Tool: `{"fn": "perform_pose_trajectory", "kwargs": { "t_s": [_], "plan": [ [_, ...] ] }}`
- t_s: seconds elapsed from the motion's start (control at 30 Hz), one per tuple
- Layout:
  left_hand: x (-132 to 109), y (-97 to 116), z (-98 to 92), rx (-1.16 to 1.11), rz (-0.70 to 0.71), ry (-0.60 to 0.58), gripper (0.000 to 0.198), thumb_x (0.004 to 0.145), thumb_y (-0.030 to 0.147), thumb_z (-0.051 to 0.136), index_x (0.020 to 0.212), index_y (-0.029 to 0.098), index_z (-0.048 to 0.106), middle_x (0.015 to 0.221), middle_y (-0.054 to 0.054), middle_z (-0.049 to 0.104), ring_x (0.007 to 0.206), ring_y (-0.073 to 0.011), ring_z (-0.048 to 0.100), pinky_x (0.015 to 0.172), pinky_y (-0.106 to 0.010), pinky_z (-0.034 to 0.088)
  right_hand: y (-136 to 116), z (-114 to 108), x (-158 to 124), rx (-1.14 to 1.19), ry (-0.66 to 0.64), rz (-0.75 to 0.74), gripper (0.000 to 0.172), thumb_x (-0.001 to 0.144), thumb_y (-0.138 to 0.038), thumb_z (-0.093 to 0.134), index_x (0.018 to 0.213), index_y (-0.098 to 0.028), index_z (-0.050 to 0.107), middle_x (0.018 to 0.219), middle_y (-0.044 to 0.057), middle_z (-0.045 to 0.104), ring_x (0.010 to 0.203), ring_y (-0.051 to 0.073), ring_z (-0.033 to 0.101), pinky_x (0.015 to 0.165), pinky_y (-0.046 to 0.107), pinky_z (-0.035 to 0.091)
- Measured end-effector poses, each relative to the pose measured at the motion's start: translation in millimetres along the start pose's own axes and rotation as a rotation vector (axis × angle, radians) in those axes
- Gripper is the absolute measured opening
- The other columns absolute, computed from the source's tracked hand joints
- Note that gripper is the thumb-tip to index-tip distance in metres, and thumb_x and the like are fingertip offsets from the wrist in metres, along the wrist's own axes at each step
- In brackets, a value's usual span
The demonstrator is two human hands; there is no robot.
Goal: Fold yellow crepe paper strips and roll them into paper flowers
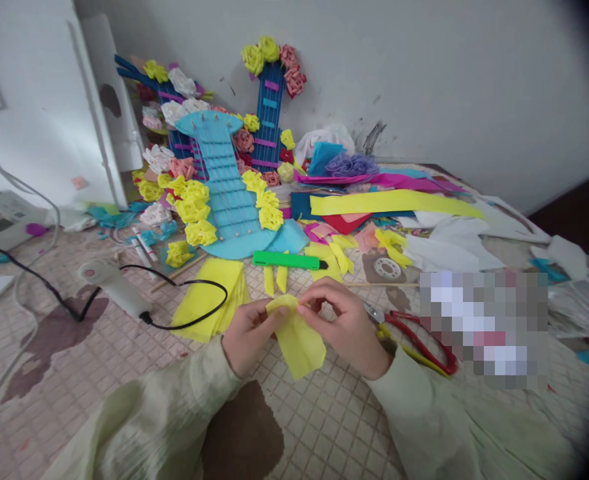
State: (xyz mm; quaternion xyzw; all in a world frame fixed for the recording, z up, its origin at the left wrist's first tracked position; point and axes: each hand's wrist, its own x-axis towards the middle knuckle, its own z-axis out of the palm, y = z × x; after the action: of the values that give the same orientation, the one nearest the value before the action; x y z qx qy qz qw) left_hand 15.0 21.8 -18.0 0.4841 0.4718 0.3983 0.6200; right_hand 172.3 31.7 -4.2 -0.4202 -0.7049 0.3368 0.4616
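Between both hands hangs a piece of yellow crepe paper [302,347], its top edge pinched and its lower end loose. My left hand [249,333] grips the upper left corner between thumb and fingers. At the upper right corner, my right hand [347,323] pinches the same edge with thumb and forefinger. Just beyond the hands lie a green utility knife [289,260] and small yellow folded paper strips [282,280]. Left of my left hand is a stack of yellow crepe sheets [202,293]. Scissors with red handles [424,340] lie beside my right wrist.
A blue guitar-shaped craft piece [227,180] with yellow paper flowers leans at the back. A white glue gun [114,287] with a black cord lies at left. Coloured crepe strips [394,203], white paper scraps [449,247] and a tape roll [387,268] lie at right.
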Motion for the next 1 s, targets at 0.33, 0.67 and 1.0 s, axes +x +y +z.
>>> {"fn": "perform_pose_trajectory", "kwargs": {
  "t_s": [0.33,0.67,1.0],
  "plan": [
    [-0.8,3.9,2.7,0.016,0.079,0.034,0.023,0.069,0.034,0.059,0.073,0.011,0.061,0.064,-0.001,0.054,0.059,-0.0107,0.047,0.053,-0.021,0.038,-2.8,-0.1,-1.1,-0.076,-0.052,-0.057,0.013,0.073,-0.014,0.052,0.078,-0.021,0.061,0.083,0.002,0.053,0.081,0.014,0.053,0.076,0.031,0.044],
    [-0.8,1.5,0.2,0.134,0.062,0.046,0.022,0.07,0.033,0.058,0.076,0.011,0.061,0.067,-0.002,0.056,0.06,-0.0118,0.05,0.053,-0.021,0.041,-5.5,-0.8,-0.6,0.023,-0.089,0.065,0.011,0.076,-0.02,0.051,0.082,-0.021,0.061,0.083,0.003,0.055,0.079,0.014,0.053,0.073,0.029,0.044],
    [-2.6,0.1,2.6,0.105,0.012,-0.03,0.022,0.069,0.033,0.059,0.07,0.011,0.059,0.062,0.0,0.055,0.057,-0.0106,0.051,0.053,-0.021,0.04,2.0,2.4,-2.9,0.063,-0.136,0.217,0.014,0.076,-0.027,0.052,0.079,-0.018,0.062,0.078,0.003,0.062,0.074,0.014,0.056,0.067,0.028,0.045]
  ]
}}
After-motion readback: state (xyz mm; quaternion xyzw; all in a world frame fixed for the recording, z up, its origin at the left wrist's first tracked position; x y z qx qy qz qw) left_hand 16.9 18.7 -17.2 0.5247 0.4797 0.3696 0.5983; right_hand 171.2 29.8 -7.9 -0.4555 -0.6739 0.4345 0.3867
